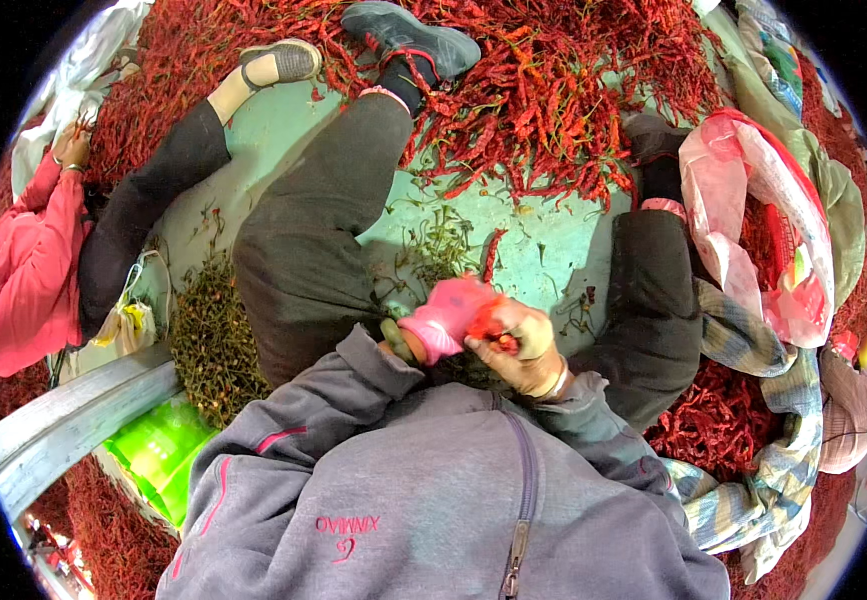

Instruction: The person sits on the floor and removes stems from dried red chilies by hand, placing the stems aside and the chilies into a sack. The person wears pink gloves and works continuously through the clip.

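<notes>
My left hand [445, 319], in a pink glove, is blurred and meets my right hand above my lap; its fingers are not clear. My right hand [535, 356], partly covered by a pale glove, is closed around several dried red chili peppers [507, 343]. One loose red chili [492, 255] lies just beyond my hands on the pale green sheet [553, 225]. Beside it is a small heap of green-brown chili stems [441, 244]. Past my outstretched legs, a large pile of red chilies [531, 97] spreads over the sheet.
A larger heap of stems [216, 341] lies by my left thigh, near a grey beam [81, 420] and a bright green bag [167, 450]. At right are a striped sack of chilies [797, 435] and a white-and-red plastic bag [715, 169]. A co-worker's red sleeve [40, 247] is at left.
</notes>
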`<state>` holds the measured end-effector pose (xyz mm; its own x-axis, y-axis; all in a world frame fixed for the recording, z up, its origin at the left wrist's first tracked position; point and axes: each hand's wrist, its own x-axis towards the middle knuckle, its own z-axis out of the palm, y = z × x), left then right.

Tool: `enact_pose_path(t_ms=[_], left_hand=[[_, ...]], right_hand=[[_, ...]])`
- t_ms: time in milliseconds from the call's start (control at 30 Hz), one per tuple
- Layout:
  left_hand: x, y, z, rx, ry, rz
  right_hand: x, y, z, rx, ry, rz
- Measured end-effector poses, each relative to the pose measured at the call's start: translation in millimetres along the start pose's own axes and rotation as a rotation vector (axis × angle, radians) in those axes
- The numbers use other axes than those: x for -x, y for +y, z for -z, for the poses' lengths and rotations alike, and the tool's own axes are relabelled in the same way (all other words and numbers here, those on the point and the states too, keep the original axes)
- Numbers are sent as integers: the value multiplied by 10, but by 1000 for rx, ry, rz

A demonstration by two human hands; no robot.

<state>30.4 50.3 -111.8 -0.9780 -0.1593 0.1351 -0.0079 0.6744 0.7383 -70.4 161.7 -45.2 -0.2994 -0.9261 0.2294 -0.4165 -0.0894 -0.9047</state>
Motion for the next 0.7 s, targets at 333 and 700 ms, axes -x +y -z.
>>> enact_pose_path(t_ms=[333, 700], left_hand=[[-28, 117, -84, 730, -413, 867], [-180, 65, 167, 343, 13, 350]], right_hand=[[-240, 1307, 45, 582, -128, -589], [-56, 946, 353, -708, 437, -657]])
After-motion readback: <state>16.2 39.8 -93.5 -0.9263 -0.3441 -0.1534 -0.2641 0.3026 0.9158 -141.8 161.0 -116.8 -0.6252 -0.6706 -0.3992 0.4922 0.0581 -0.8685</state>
